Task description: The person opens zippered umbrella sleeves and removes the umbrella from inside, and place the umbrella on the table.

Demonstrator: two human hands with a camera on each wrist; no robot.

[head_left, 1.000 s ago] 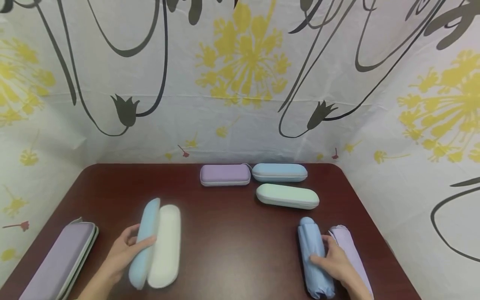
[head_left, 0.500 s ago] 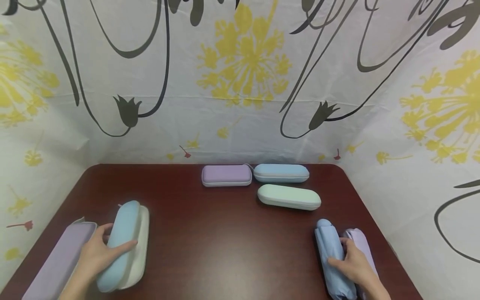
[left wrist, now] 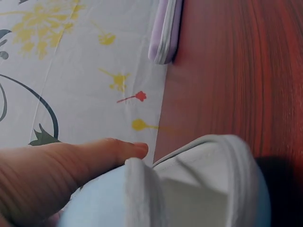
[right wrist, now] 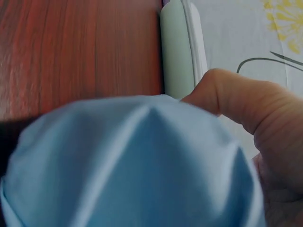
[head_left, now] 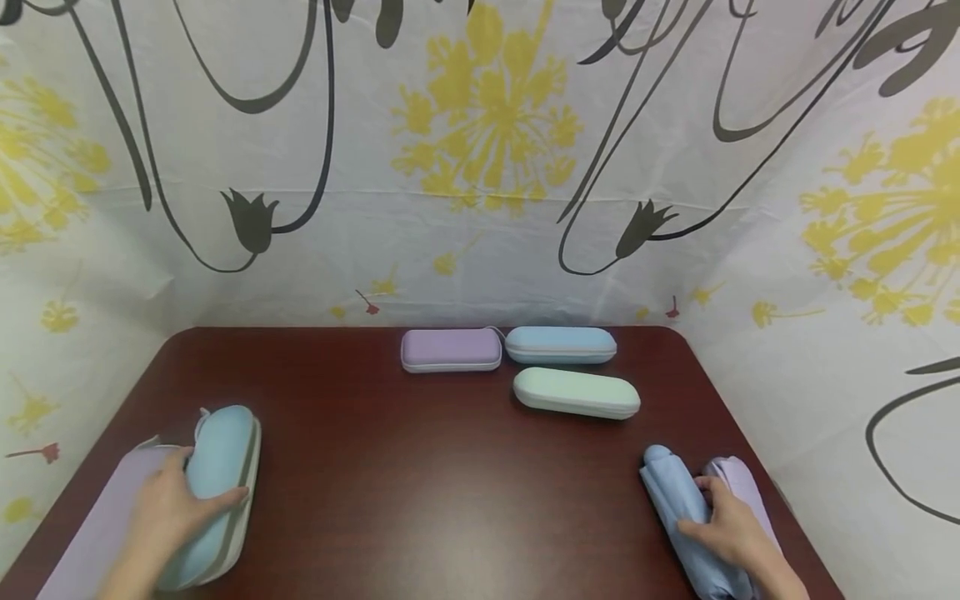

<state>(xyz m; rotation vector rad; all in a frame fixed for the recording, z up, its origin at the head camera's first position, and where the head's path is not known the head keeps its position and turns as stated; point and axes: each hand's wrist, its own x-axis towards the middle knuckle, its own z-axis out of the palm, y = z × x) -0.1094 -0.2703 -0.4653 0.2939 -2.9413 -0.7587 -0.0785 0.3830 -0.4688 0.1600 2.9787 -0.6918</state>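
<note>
At the left of the head view, my left hand [head_left: 168, 517] grips a light blue case [head_left: 219, 454] with a pale interior, beside a long lilac case [head_left: 105, 525]. The left wrist view shows this blue case [left wrist: 102, 198] parted along its edge, my thumb against its side. On the right, my right hand [head_left: 731, 529] holds a folded blue umbrella [head_left: 678, 508] that lies next to a lilac umbrella [head_left: 742, 487]. The blue fabric [right wrist: 137, 165] fills the lower part of the right wrist view, with my thumb at its side.
Toward the table's back edge lie a purple case [head_left: 451, 350] and a blue case [head_left: 561, 344] side by side, with a pale green case [head_left: 576, 392] in front of the blue one. A patterned cloth [head_left: 480, 275] hangs behind the brown table [head_left: 420, 467].
My left hand has moved left with the blue case, whose halves have folded closer together, up to the lilac case. My right hand has shifted the blue umbrella to the right.
</note>
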